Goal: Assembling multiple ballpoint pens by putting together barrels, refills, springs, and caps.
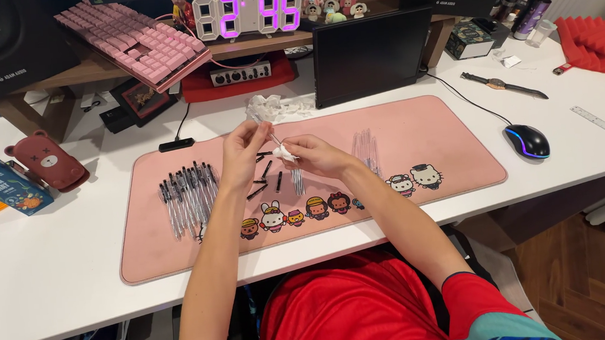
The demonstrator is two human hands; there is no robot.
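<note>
Fingertips of the left hand (242, 147) and right hand (310, 155) pinch the two ends of a thin clear pen tube (269, 135), raised over a pink desk mat (420, 130) on a white desk (47, 273). Left of the fingers lies a row of assembled pens (189, 192), too many to count; below them a few black pen parts (262, 181); right, clear tubes (365, 148). Both forearms rise from the near desk edge, wrists bent inward
</note>
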